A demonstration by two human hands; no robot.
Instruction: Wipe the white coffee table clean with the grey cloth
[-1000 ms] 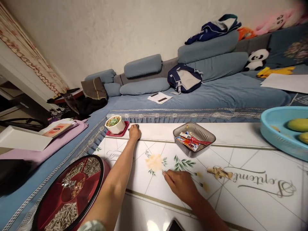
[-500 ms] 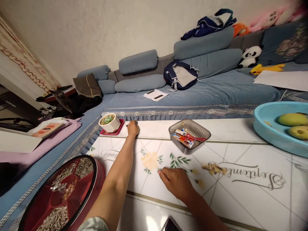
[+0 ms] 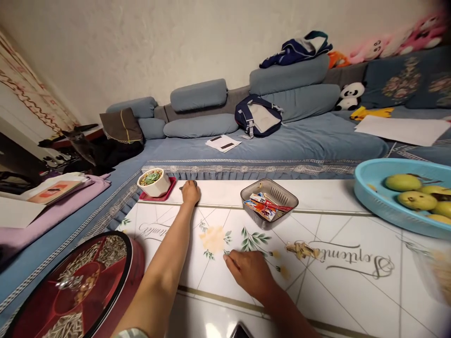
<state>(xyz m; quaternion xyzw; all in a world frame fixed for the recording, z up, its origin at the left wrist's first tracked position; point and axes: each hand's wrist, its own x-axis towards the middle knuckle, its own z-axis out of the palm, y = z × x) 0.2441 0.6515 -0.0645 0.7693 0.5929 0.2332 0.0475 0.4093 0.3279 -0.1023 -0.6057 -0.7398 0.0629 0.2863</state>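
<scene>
My left hand (image 3: 190, 193) reaches to the far edge of the table, its fingers curled down. A small dark bit shows at its left side, too little to name. Just left of it, a white pot with a succulent (image 3: 155, 182) stands on a red saucer (image 3: 171, 188). My right hand (image 3: 249, 274) rests closed on the printed tablecloth (image 3: 218, 220); the inside of its fist is hidden. Beyond it sits a grey translucent plastic basket (image 3: 268, 219) with small colourful packets (image 3: 262, 206) in it.
A round red snack box (image 3: 136, 263) with a see-through lid stands at the near left. At the right is a blue basket (image 3: 369, 206) of yellow-green fruit (image 3: 417, 200). A crumpled golden-brown item (image 3: 301, 250) lies mid-table. A phone (image 3: 240, 331) shows at the near edge; behind is a blue sofa (image 3: 317, 141).
The view has turned slightly to the right, so more of the fruit basket shows. Both hands keep nearly the same places on the table, with my left hand still beside the pot.
</scene>
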